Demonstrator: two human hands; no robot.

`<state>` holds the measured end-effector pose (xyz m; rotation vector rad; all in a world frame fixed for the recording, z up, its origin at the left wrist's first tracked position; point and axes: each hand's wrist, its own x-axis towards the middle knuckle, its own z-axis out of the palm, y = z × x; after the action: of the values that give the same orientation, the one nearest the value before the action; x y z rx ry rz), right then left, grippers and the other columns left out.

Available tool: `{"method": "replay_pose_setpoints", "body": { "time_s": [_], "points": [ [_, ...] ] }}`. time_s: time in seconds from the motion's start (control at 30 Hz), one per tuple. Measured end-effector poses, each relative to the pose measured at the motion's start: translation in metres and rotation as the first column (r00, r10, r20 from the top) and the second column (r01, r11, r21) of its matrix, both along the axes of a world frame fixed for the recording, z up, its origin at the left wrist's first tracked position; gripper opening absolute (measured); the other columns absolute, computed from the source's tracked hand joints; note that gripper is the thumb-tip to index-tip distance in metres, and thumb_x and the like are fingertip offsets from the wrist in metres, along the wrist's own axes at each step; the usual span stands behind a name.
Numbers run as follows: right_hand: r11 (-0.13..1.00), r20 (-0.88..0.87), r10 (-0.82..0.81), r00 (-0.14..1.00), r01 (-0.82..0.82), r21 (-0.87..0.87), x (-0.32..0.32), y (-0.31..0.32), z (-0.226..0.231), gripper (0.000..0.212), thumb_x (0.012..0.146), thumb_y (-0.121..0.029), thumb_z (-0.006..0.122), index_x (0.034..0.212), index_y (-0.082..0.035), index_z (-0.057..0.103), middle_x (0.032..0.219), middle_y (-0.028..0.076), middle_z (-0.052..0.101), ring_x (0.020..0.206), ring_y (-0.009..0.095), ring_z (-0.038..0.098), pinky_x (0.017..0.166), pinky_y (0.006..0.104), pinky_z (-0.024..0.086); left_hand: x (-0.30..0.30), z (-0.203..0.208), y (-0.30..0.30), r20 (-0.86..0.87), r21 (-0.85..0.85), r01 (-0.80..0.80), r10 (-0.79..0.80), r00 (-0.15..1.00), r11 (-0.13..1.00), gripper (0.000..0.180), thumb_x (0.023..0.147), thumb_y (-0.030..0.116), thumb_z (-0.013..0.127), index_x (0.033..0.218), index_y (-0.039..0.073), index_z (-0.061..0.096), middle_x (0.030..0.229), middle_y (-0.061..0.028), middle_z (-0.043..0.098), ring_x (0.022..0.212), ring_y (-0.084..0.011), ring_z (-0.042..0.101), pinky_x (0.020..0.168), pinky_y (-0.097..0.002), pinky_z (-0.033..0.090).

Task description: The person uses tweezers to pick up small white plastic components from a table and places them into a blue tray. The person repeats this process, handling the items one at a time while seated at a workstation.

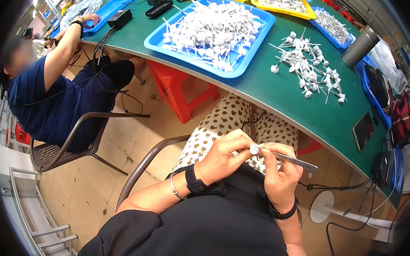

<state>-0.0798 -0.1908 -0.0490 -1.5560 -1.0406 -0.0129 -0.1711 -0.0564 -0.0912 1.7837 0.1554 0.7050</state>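
Observation:
Above my lap, my left hand [227, 153] pinches a small white plastic piece [254, 150] with a round face between thumb and fingertips. My right hand [279, 172] is closed on a pair of slim grey metal tweezers [301, 163], their rear end sticking out to the right. The fingers hide their tips, which are up against the white piece. On the green table [263, 91] ahead lies a loose pile of similar white pieces [307, 64] with thin stems. A blue tray [149, 42] heaped with more of them stands left of that pile.
Yellow trays [287, 12] of white pieces stand at the far side, with another blue tray [332, 39] beside them. A dark bottle [360, 47] and a phone [363, 131] are on the right. A co-worker [62, 86] sits left; a red stool [179, 89] is under the table.

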Motion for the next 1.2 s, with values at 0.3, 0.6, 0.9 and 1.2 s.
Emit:
{"method": "replay_pose_setpoints", "body": {
  "time_s": [0.3,0.6,0.9,1.2],
  "points": [
    [0.992,0.182,0.043,0.982,-0.020,-0.124,0.004,0.000,0.013,0.008,0.088,0.000,0.070,0.093,0.001,0.064,0.086,0.012,0.069,0.071,0.024,0.067,0.062,0.0310,0.053,0.000,-0.001,0.000,-0.027,0.046,0.001,0.000,1.000,0.999,0.012,0.085,0.001,0.071,0.097,0.004,0.072,0.086,-0.0072,0.062,0.074,-0.0193,0.061,0.063,-0.0303,0.049],
    [0.993,-0.305,0.013,0.952,0.023,0.113,0.002,-0.003,0.005,0.010,0.093,-0.001,0.068,0.101,0.003,0.066,0.102,0.010,0.069,0.086,0.013,0.066,0.074,0.0250,0.052,-0.001,0.004,0.004,0.008,-0.204,0.091,-0.092,0.996,0.975,0.012,0.091,0.005,0.070,0.103,0.002,0.072,0.097,-0.0059,0.066,0.079,-0.0104,0.062,0.069,-0.0245,0.052],
    [0.991,-0.397,0.031,0.917,0.023,0.130,0.011,-0.006,-0.001,0.014,0.096,-0.001,0.063,0.110,0.003,0.061,0.105,0.011,0.068,0.092,0.014,0.066,0.080,0.0254,0.052,-0.003,0.005,0.006,-0.006,-0.297,0.083,-0.089,0.996,0.951,0.014,0.093,0.006,0.069,0.106,0.000,0.071,0.102,-0.0068,0.066,0.087,-0.0110,0.066,0.074,-0.0237,0.054],
    [0.991,-0.406,0.062,0.912,-0.009,0.132,0.016,-0.001,-0.010,0.010,0.100,-0.003,0.054,0.107,0.001,0.059,0.110,0.012,0.068,0.098,0.015,0.065,0.081,0.0251,0.051,-0.002,-0.002,0.006,0.051,-0.328,0.113,-0.101,0.994,0.938,0.012,0.092,0.005,0.070,0.104,0.001,0.072,0.104,-0.0058,0.065,0.086,-0.0091,0.065,0.073,-0.0227,0.053]
  ]
}}
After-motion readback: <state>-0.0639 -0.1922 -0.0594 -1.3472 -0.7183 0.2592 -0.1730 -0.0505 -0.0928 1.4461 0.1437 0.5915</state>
